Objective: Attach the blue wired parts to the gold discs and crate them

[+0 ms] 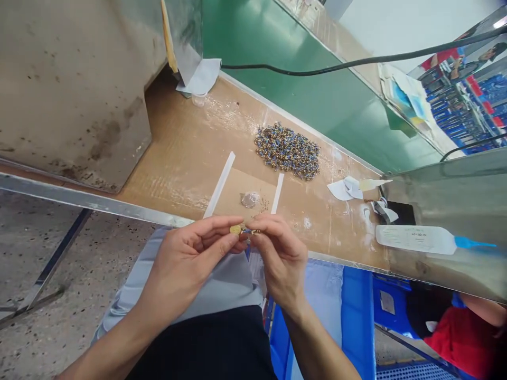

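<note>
At the table's front edge, my left hand (190, 258) pinches a small brass-coloured part with a round disc (235, 229) between thumb and fingers. My right hand (280, 253) is closed on the other end of the same small piece, where a bit of blue and gold (249, 231) shows between the fingertips. The fingers cover most of it, so its exact kind is unclear. Just beyond the hands lies a small clear dish (250, 199), with tiny specks (264, 205) scattered beside it. Farther back sits a heap of small blue and brass parts (288, 150).
White tape strips (219, 184) flank the dish on the brown tabletop (178, 158). To the right are a white bottle with a blue nozzle (415, 239) and crumpled paper (344, 188). Metal panels stand at both sides. A blue crate (356, 316) is below; another person's red clothing (463, 340) shows lower right.
</note>
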A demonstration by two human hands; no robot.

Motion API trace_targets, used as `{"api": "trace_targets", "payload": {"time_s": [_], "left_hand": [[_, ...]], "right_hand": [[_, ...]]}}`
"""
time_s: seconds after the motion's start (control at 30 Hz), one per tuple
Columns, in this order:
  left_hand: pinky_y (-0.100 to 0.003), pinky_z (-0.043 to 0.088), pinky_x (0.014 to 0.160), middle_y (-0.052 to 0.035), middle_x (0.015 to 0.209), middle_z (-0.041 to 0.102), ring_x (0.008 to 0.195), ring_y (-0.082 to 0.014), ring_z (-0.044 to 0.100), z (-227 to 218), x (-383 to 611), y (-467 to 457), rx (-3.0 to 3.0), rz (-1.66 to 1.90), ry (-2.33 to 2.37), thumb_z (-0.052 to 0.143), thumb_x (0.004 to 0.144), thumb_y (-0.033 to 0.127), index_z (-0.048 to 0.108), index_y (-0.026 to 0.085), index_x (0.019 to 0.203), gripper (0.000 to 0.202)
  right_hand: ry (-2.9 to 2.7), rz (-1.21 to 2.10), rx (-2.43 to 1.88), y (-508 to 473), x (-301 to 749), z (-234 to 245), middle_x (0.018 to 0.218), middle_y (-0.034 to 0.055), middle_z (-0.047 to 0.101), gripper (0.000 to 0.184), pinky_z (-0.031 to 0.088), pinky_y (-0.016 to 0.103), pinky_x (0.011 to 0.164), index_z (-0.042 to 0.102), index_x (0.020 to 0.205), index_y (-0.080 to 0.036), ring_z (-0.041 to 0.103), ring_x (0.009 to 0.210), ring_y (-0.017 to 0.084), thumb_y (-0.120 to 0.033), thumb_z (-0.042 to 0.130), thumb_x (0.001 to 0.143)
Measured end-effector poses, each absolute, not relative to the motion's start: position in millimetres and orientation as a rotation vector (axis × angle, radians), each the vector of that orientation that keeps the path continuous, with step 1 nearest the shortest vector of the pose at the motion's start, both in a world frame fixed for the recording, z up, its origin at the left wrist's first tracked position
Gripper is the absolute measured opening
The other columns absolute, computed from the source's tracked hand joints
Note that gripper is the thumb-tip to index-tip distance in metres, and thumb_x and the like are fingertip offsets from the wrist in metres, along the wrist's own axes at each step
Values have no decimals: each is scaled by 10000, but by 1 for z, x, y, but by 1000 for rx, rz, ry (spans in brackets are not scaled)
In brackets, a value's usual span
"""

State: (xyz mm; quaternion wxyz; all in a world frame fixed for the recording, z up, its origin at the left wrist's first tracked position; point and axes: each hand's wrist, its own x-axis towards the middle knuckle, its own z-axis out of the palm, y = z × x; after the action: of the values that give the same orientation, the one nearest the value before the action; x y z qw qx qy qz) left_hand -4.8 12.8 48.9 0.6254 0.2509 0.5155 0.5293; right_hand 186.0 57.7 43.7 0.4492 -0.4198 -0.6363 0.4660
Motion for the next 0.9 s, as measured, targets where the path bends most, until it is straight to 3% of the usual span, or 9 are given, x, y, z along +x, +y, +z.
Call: {"api": "trace_targets", "payload": {"time_s": [0.23, 0.4, 0.57, 0.73, 0.9], "left_hand": [[-285, 768, 947, -53, 1137, 975, 975, -222, 944, 43, -7, 11, 543, 1172, 1172, 992, 1035, 456, 893, 263, 1319, 357], [-290, 759, 930, -50, 1053, 956, 946, -223, 923, 38, -10, 8, 633, 1139, 1234, 1001, 1008, 440, 923, 248, 1116, 234], [-238, 712, 850, -28, 1020, 940, 908, -191, 872, 36, -11, 6, 657, 1175, 1324, 986, 998, 375, 977, 285, 1116, 149], [-217, 702, 920, -13, 1095, 947, 999, -182, 876, 32, -11, 7, 526, 1198, 1157, 1018, 995, 389, 990, 333, 1124, 144], [-238, 718, 959, -22, 1110, 954, 999, -193, 894, 30, -9, 10, 449, 1205, 1126, 1028, 994, 423, 983, 313, 1074, 143]], "right_hand": [[-1464, 1271, -1047, 56, 178, 40, 1185, 33, 892, 121, 690, 367, 1038, 929, 1195, -329, 836, 1147, 219, -243, 863, 1142], [-1443, 1348, -1135, 52, 181, 40, 1141, 22, 902, 109, 678, 334, 970, 942, 1179, -329, 842, 1061, 207, -255, 886, 1122], [-1444, 1378, -1194, 46, 184, 42, 1099, 15, 908, 89, 665, 323, 901, 950, 1162, -329, 834, 990, 202, -279, 893, 1116], [-1408, 1441, -1163, 43, 181, 44, 1079, 6, 908, 87, 690, 346, 940, 955, 1150, -343, 833, 961, 202, -289, 901, 1109], [-1332, 1474, -1167, 46, 186, 41, 1078, 19, 912, 62, 691, 337, 855, 952, 1148, -324, 822, 890, 192, -338, 909, 1106]]}}
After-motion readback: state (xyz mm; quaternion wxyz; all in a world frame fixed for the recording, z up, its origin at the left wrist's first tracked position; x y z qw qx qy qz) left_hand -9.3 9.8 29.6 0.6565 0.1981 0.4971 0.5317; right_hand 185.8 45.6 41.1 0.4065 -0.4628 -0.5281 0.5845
